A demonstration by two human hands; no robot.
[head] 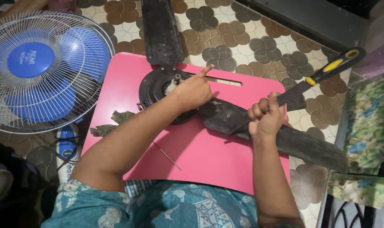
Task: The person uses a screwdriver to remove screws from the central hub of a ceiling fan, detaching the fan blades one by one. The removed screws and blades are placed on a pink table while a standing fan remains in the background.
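Dirty ceiling-fan motor (158, 86) lying on pink bench (208, 156), two black blades still attached: one (160, 29) pointing away, one (284, 139) running right. Left hand (194, 90) resting on the motor hub, forefinger out, gripping nothing. Right hand (265, 118) closed round a scraper (314, 80) with yellow-black handle, tip on the right blade. Blades still grimy; cleaning looks barely begun. Round blue label at centre of standing fan (31, 61), far left.

My left hand (195, 90) rests on the fan motor (160, 86), a dirty black round hub lying flat on the pink board. My right hand (265, 118) grips a scraper (301, 86), yellow-black handle raised, blade touching the grimy blade (280, 135).
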